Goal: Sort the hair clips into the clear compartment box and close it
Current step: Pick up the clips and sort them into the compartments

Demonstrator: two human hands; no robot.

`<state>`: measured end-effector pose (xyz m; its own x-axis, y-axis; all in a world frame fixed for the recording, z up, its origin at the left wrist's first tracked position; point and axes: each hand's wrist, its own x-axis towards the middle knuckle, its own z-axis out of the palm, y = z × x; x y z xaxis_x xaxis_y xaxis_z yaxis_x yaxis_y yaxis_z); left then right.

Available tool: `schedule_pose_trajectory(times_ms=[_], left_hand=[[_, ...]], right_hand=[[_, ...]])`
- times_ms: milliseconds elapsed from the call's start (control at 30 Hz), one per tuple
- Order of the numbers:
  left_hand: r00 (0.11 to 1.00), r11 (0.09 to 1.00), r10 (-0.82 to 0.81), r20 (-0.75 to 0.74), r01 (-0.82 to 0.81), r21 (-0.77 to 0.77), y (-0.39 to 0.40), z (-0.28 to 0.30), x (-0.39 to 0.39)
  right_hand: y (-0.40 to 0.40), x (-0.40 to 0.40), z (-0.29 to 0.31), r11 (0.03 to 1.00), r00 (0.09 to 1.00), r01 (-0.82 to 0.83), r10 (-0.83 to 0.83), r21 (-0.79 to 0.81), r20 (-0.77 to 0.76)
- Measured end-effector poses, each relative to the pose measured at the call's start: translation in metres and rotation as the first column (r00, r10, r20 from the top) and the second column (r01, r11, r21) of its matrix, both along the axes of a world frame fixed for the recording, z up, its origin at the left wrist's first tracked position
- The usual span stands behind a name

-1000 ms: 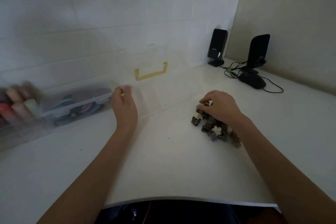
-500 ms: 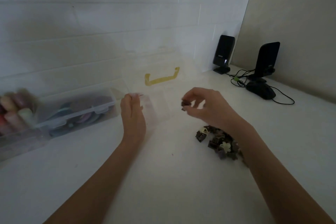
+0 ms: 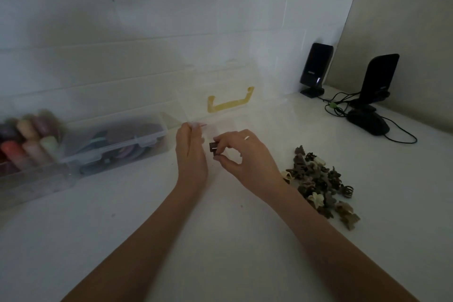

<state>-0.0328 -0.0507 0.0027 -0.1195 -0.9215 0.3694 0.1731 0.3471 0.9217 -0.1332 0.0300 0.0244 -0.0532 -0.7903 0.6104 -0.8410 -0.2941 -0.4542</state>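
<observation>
Brown hair clip [image 3: 213, 148] sits pinched in our right hand [image 3: 241, 157] mid-frame. Our left hand [image 3: 190, 152] grips the clear box [image 3: 220, 110]; we should drop it gently inside one compartment.

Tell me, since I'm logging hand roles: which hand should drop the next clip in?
Right hand: it already pinches a dark clip over the clear box; the left hand steadies that box's corner.

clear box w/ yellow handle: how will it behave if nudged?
Clear box looks thin-walled and nearly empty, so probably light and slides easily on the smooth table. Left hand holds its front corner, likely steadying it. Open lid stands upright; it may tip backward.
</observation>
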Motion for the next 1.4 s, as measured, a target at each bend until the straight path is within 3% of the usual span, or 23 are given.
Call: schedule_pose_trajectory(times_ms=[200,333,500,700,900,1067,1267,1400], left_hand=[[0.997,0.997,0.073,0.015,-0.073,-0.006,-0.002,-0.003,-0.002],[0.991,0.992,0.123,0.054,-0.12,-0.042,-0.01,-0.008,0.0],[0.988,0.989,0.136,0.068,-0.131,-0.074,-0.015,-0.008,0.003],[0.99,0.989,0.114,0.08,-0.105,-0.099,-0.015,-0.004,0.004],[0.991,0.992,0.1,0.089,-0.092,-0.091,-0.018,-0.007,0.006],[0.996,0.998,0.061,0.072,-0.06,-0.022,-0.016,-0.004,0.007],[0.997,0.999,0.051,0.056,-0.051,-0.006,-0.013,-0.002,0.007],[0.996,0.999,0.027,0.09,-0.026,-0.021,-0.009,0.001,0.007]], right_hand=[[0.002,-0.004,-0.003,1.0,1.0,0.005,-0.006,-0.013,-0.027],[0.025,-0.021,0.017,0.996,0.989,-0.03,0.017,0.088,0.148],[0.048,-0.06,0.032,0.971,1.0,0.003,-0.011,0.238,0.029],[0.057,-0.091,0.03,0.842,0.993,0.116,-0.084,0.528,-0.085],[0.066,-0.105,0.035,0.786,0.994,0.093,-0.106,0.611,-0.015],[0.063,-0.101,0.026,0.647,0.998,0.006,-0.055,0.762,0.038],[0.055,-0.092,0.022,0.748,0.996,-0.026,-0.034,0.663,0.077],[0.053,-0.084,0.025,0.895,0.959,-0.106,-0.023,0.433,0.282]])
